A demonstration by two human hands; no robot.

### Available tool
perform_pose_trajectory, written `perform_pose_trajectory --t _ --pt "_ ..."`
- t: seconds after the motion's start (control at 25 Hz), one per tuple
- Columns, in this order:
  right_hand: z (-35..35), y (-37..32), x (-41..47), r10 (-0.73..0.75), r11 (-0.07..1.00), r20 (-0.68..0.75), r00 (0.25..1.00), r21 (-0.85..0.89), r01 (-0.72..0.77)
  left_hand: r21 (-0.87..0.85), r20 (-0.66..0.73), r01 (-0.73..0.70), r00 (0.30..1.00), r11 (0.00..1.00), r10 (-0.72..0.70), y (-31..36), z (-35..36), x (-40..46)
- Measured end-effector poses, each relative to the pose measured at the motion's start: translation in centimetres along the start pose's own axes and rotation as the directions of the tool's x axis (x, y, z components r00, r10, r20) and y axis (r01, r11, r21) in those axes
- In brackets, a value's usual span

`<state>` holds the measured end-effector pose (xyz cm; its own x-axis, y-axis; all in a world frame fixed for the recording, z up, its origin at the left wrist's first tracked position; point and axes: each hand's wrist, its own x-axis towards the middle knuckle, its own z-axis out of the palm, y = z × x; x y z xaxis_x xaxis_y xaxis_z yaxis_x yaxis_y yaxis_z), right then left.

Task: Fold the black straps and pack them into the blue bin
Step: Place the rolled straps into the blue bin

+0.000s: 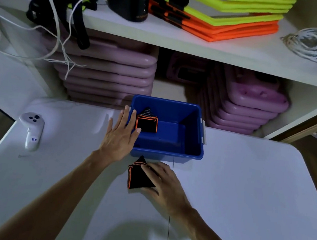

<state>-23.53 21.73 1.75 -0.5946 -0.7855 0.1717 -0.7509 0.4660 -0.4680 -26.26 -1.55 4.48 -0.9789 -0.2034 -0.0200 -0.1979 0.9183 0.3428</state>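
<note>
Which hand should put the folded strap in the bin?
Probably the right hand: it already holds the folded strap beside the blue bin. The left hand lies open on the rim.

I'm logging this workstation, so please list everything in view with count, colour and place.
blue bin: one, blue, table's far edge
folded strap in bin: one, black with orange edging, bin's left side
folded strap on table: one, black with orange edging, before the bin
controller: one, white, table left
table: one, white
vests: stack, yellow and orange, shelf
cables: coil, white, shelf right
purple cases: stacks, below shelf
left hand: open, on bin's left rim
right hand: on table strap
</note>
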Motion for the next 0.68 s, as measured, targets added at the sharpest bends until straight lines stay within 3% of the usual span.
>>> perform_pose_trajectory --t 0.12,0.32,0.44,0.56,0.68 --pt "-4.0 1.2 -0.3 -0.048 0.996 -0.152 0.987 -0.081 0.036 -0.015 -0.024 -0.009 1.000 1.000 0.009 0.0 0.1 0.0" --pt "-9.2 1.2 1.9 -0.017 0.990 -0.120 0.993 0.134 0.033 -0.030 -0.037 -0.019 0.999 0.999 0.017 -0.1 0.3 0.0" --pt "-11.3 1.3 3.5 -0.094 0.987 -0.264 0.960 0.099 0.124 -0.047 -0.060 -0.010 0.998 0.999 0.007 -0.1 0.4 0.1" --pt "-12.0 4.5 7.5 0.028 0.999 -0.348 0.937 0.043 -0.013 -0.061 -0.059 -0.007 0.998 0.998 0.003 -0.1 0.6 0.0" --pt "-10.3 7.8 10.2 0.170 0.985 -0.285 0.943 0.033 -0.167 -0.047 -0.071 -0.012 0.997 0.999 0.009 -0.2 0.7 0.0"
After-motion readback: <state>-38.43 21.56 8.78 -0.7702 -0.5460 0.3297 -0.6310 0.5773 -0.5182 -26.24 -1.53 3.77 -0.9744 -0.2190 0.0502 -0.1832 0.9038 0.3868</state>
